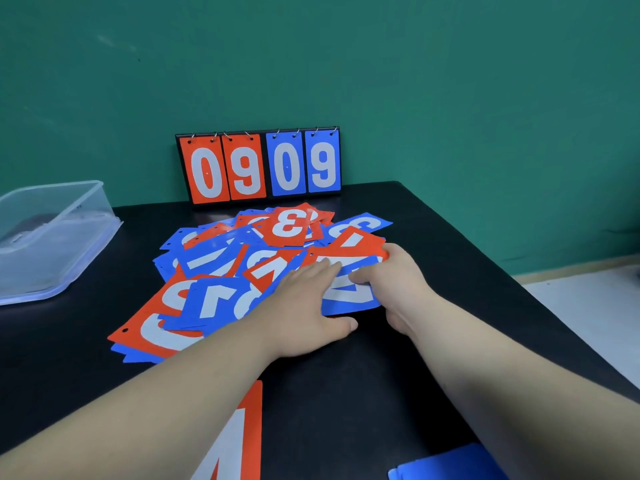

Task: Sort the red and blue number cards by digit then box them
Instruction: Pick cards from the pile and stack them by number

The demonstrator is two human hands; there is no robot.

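Number cards [221,258], red and blue, lie in a loose overlapping heap just in front of the flip scoreboard [258,166], which stands at the back of the dark surface [346,393]. On the side of the heap farthest from the scoreboard, the left hand [304,306] lies flat on the cards. Its fingers [320,268] are straight and close together with the thumb out to the side, pinning things down. Beside it the right hand [398,282] has a blue card [346,297] by its edge, thumb on top. The fingers beneath are hidden, so I take it for a pinch.

The cards look thin, stiff and slick, and light enough to skate over one another. I would press one flat, slide it clear of the heap, then lift it by a long edge rather than pick at a corner.

A clear plastic box [86,220] waits well to the left of the scoreboard. Farther from the scoreboard than the heap, a lone red card [242,427] and a second blue card [450,462] lie apart, near the person.
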